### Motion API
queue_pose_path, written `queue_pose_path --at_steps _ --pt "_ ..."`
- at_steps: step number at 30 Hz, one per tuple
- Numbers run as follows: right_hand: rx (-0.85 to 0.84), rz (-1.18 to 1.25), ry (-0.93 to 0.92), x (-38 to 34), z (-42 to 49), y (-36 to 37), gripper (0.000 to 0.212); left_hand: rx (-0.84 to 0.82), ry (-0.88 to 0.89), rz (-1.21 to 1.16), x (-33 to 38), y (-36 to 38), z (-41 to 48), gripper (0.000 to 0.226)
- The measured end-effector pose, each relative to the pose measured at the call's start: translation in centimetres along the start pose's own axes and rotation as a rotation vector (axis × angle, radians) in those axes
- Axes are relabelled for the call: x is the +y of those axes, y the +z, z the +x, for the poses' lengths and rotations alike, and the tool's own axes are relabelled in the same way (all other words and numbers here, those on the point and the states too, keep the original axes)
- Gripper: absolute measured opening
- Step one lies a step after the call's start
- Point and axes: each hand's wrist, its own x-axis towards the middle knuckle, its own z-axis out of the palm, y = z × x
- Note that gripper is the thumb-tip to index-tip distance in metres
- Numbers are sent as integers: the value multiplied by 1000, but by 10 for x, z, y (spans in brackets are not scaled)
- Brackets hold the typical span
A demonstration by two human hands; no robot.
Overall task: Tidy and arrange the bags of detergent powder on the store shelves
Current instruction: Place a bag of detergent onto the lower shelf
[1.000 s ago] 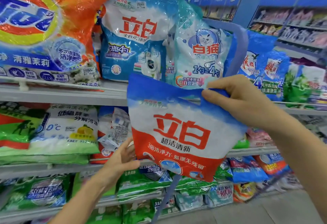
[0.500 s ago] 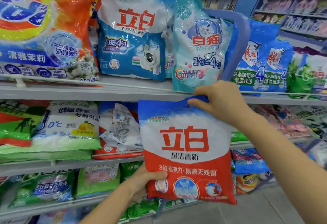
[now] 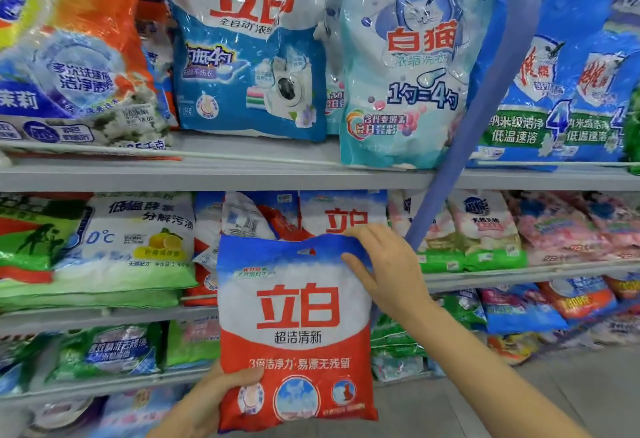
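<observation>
Detergent bag (image 3: 298, 316), red, white and blue, hangs upright in front of the middle shelf (image 3: 104, 314), held between both hands. The right hand (image 3: 388, 271) pinches its top right corner, fingers curled over the blue edge. The left hand (image 3: 214, 392) grips the bottom left corner, thumb on the front. A matching bag (image 3: 343, 212) stands on that shelf just behind it, and a green-and-white bag (image 3: 131, 250) lies further left
</observation>
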Motion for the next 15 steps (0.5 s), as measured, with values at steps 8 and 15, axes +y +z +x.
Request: queue_pose_path --at_steps 8,15 --pt "208 237 261 70 -75 -14 27 267 235 -23 60 13 32 100" --pt "-10 633 789 149 -54 -2 16 383 258 -78 96 59 89 14"
